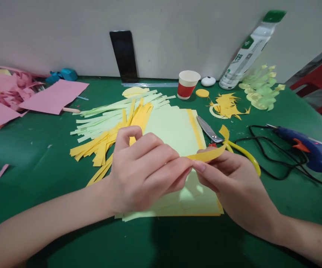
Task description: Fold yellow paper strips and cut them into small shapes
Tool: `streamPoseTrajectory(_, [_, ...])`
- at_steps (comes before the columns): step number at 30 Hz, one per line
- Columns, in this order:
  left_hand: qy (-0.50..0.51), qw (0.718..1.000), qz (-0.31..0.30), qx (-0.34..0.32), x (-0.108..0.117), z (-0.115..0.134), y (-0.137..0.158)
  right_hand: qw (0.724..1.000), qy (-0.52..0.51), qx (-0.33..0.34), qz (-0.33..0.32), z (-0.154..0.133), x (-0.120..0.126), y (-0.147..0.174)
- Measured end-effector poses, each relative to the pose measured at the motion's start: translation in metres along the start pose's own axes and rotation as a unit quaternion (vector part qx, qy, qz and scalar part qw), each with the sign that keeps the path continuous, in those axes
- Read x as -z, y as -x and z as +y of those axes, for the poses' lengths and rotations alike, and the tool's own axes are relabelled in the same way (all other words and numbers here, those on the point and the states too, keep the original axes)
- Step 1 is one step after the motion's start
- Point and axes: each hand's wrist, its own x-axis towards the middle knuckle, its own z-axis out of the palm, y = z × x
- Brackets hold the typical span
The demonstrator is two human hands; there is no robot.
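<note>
A yellow paper strip [210,155] is held between my two hands, its free end curling up at the right. My left hand [147,169] is closed, pinching the strip's left end. My right hand [230,186] grips the strip between thumb and fingers, close to the left fingertips. Below both hands lies a stack of pale green paper sheets [168,128] with yellow edges showing. Yellow strips [102,143] and light green strips [94,124] lie fanned out behind my left hand. Just behind my right hand are scissors [210,130] with yellow handles, partly covered by it.
Pink paper [56,96] and scraps lie at the left. A phone [124,56] leans on the wall. A paper cup [188,85], a bottle [247,54], yellow paper cutouts [228,105] and a paper plant [261,89] stand behind. A blue glue gun [309,145] with its cord lies right.
</note>
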Motion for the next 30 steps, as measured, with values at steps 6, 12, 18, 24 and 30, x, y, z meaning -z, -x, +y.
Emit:
streamPoseTrajectory(6, [-0.022,0.998,-0.056,-0.020,0.011,0.000,-0.004,1.000,-0.024,0.008,0.001,0.004,0.000,-0.001])
streamPoseTrajectory(12, [-0.029,0.997,-0.064,-0.017,0.012,0.000,-0.006,1.000,-0.029,0.010,0.003,0.005,-0.001,-0.002])
streamPoseTrajectory(18, [-0.030,0.998,-0.063,-0.006,0.008,0.001,-0.004,0.999,-0.031,0.009,0.015,0.005,-0.002,0.000])
streamPoseTrajectory(24, [-0.023,0.998,-0.059,0.014,0.004,0.004,-0.003,0.999,-0.038,0.003,0.006,0.007,-0.002,0.001])
streamPoseTrajectory(30, [0.014,0.997,-0.075,0.027,0.007,0.005,-0.006,0.999,-0.028,0.008,0.026,0.006,0.000,-0.003])
